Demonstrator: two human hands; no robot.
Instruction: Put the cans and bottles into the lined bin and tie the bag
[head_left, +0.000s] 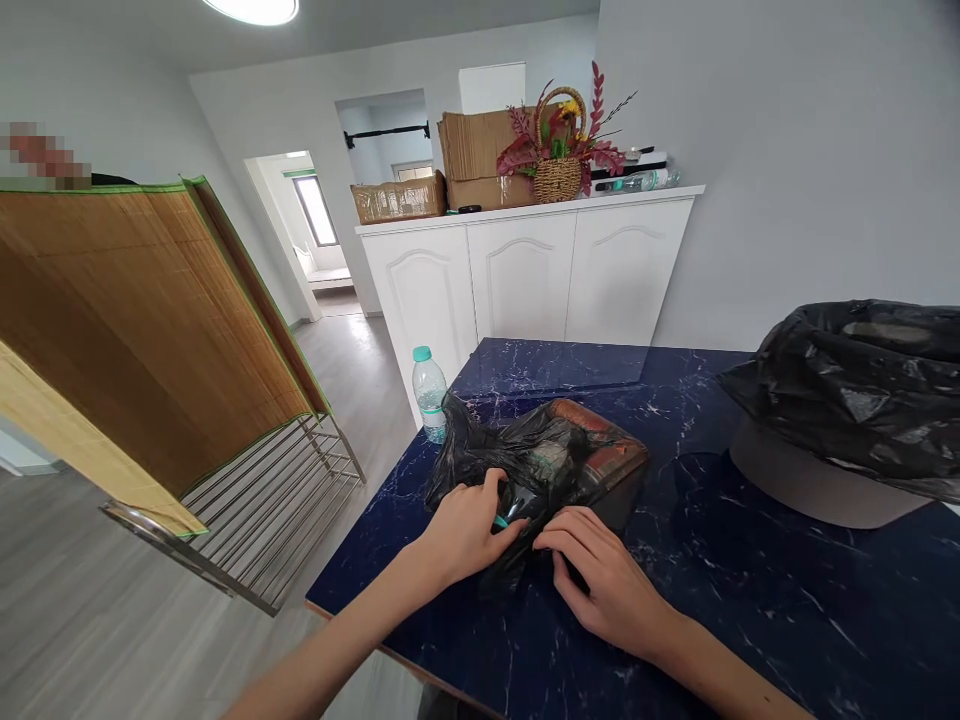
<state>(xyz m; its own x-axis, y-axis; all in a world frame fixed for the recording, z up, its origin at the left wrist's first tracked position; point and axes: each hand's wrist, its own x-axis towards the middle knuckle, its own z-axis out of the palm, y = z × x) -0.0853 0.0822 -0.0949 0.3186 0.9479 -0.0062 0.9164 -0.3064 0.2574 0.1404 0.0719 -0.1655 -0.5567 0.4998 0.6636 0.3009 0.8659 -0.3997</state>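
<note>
A black plastic bag (517, 450) lies crumpled on the dark blue marbled table (720, 600), its loose top toward me. Through its thin film I see a reddish-brown packet (611, 455) at the far right end and something pale in the middle. My left hand (469, 525) grips the bag's near left part, index finger bent and thumb along the film. Between them a small teal piece (500, 522) shows; what it belongs to is hidden. My right hand (596, 575) has its fingers curled at the bag's near right edge, pinching the film.
A water bottle with teal cap (429, 395) stands at the table's left edge. On the right is a grey bin (806, 480) lined with a black bag (862, 390). Behind stands a white cabinet (525, 280) bearing boxes and a flower basket (557, 178). A metal rack (285, 500) with a draped mat is left.
</note>
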